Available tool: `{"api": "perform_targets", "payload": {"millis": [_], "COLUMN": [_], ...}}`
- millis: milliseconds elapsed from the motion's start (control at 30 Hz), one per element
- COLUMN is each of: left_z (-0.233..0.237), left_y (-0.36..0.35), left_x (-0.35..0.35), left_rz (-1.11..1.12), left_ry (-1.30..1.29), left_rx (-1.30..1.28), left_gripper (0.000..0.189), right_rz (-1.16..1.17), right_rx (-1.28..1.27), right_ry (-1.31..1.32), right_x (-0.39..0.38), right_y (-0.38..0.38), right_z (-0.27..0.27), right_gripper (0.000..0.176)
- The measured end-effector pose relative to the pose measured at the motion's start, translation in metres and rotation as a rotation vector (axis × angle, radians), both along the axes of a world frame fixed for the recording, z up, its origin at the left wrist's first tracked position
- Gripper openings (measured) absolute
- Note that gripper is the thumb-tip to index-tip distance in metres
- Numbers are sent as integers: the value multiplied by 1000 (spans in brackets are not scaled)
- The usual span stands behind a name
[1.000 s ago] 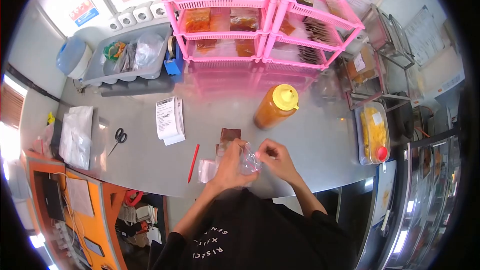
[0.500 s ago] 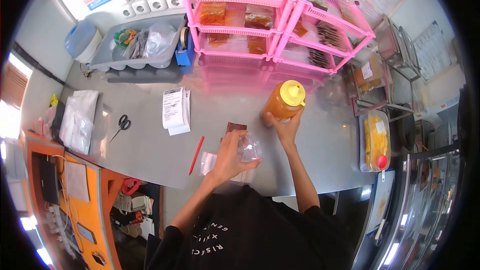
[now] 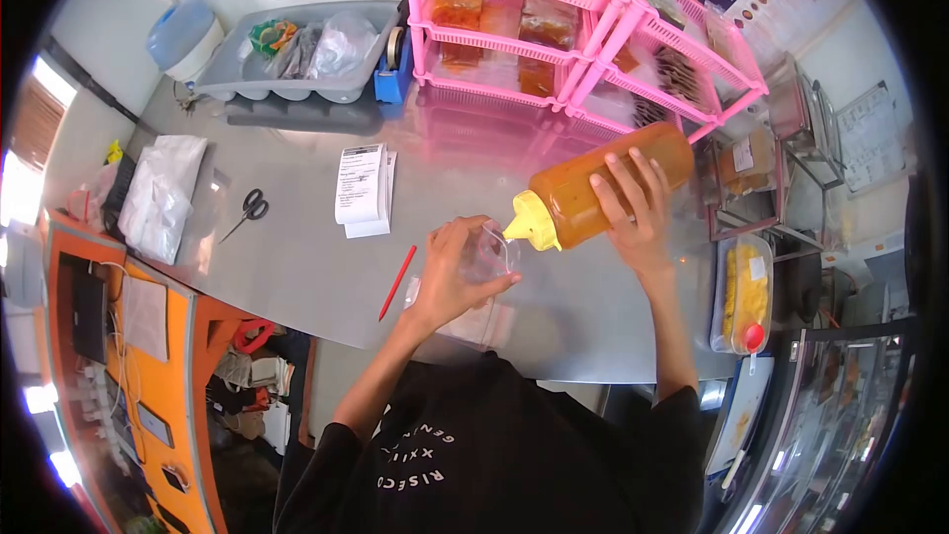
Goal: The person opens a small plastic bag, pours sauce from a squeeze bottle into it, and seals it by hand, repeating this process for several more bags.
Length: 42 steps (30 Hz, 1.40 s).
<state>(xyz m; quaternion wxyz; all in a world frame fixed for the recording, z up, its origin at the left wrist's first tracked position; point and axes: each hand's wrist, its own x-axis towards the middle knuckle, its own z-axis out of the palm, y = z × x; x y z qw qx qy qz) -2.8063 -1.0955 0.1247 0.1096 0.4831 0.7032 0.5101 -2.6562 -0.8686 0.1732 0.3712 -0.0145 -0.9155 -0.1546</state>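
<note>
A small clear plastic bag [image 3: 491, 253] is held by my left hand [image 3: 453, 272], its mouth spread toward the right. My right hand [image 3: 638, 213] grips a large squeeze bottle [image 3: 603, 188] of orange-brown sauce, tipped on its side. The bottle's yellow nozzle cap [image 3: 532, 222] points left and down, with its tip at the mouth of the bag. Below my left hand, flat clear bags [image 3: 482, 326] lie on the steel table [image 3: 297, 267]. A red pencil-like stick [image 3: 397, 283] rests to the left of that hand.
Printed slips [image 3: 364, 188] and black scissors [image 3: 247, 213] lie on the left. Behind stand a grey tray [image 3: 287, 89], a blue tape dispenser [image 3: 392, 79] and pink racks [image 3: 494, 40] of sauce packets. A tub of yellow food [image 3: 746, 287] sits at the right.
My right hand has raised the upright bottle and tipped it sideways, bringing its nozzle to the bag. The bag's mouth now faces the nozzle. The whole view has shifted slightly.
</note>
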Motion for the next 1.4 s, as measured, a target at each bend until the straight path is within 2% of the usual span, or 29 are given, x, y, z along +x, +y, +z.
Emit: {"api": "perform_targets", "payload": {"millis": [200,300,500,600,900,1100,1200,1400], "left_z": [-11,-21,-15,-11,-9,-5,-1,1], "left_y": [3,7,8,9,13,12,12,15], "left_x": [0,0,1,-1,-2,-3,-5,-7], "left_rz": [17,-26,-9,-33,-31,-23,-40,-45], "left_ry": [-23,-139,-1,-73,-48,-38,-47,-54], "left_rx": [-12,28,32,14,85,96,97,105], "left_gripper": [60,59,59,59,58,58,57,56], "right_rz": [-51,-34,-30,-31,-54,-72,-36,-3], "right_rx": [286,359,426,441,390,234,39,-566], "right_ry": [-53,-33,-1,12,2,-18,-14,44], "right_x": [3,1,0,1,7,10,12,6], "right_y": [0,-2,-8,-9,-9,-12,-9,-18], "right_z": [21,27,49,60,71,62,51,13], "right_gripper": [40,38,34,31,32,37,47,76]}}
